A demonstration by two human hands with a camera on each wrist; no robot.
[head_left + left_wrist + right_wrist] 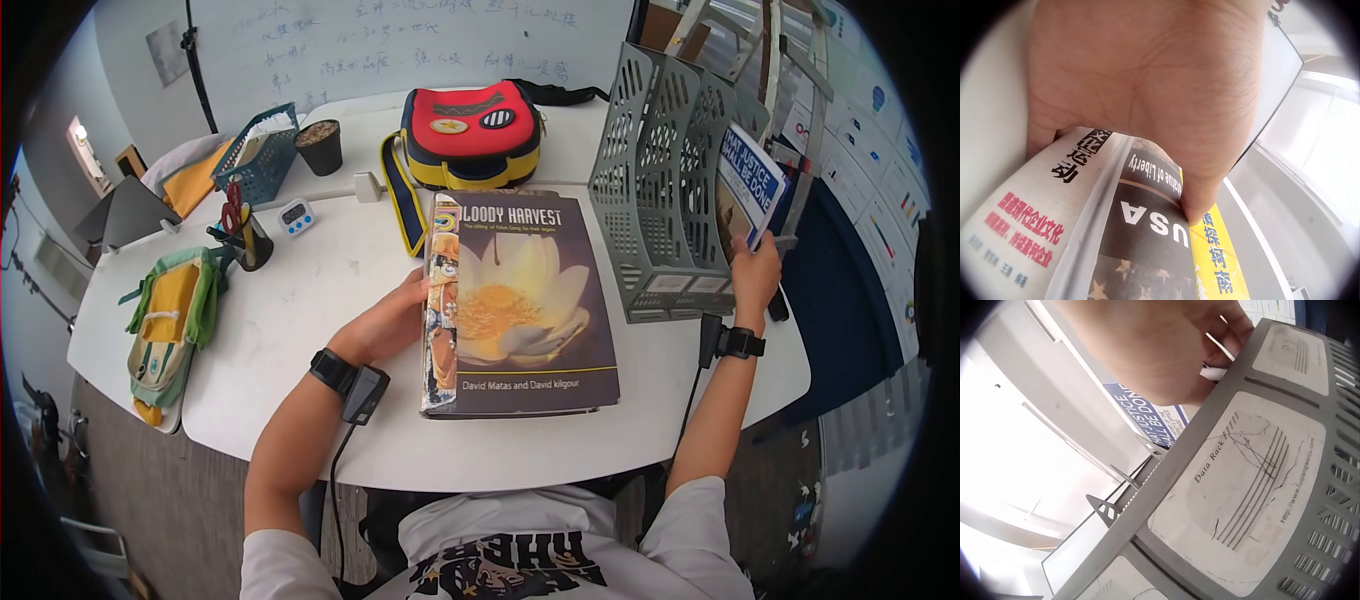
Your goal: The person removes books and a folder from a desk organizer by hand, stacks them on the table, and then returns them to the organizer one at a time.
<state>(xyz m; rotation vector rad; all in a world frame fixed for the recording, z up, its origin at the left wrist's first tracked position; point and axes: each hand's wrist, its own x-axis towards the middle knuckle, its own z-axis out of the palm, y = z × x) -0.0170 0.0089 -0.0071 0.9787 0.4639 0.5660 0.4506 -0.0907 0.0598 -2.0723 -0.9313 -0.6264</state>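
Observation:
A stack of books lies on the white table in front of me, topped by a dark book point(540, 300) with a large pale flower and the title "Bloody Harvest". My left hand point(395, 315) grips the stack by its left side; in the left wrist view it spans the spines, among them a dark "USA" spine point(1147, 215) and a yellow spine point(1219, 262). On the right, my right hand point(755, 275) holds a blue and white book point(752, 185) by its lower edge, at the right compartment of a grey file rack point(650, 180). The rack's front partly hides those fingers.
Behind the stack sits a red, navy and yellow bag point(470, 125), its strap hanging beside the books. Left of it are a potted plant point(319, 150), a blue basket point(250, 160), a small timer point(297, 217), a pen cup point(250, 245) and a green bag point(175, 325).

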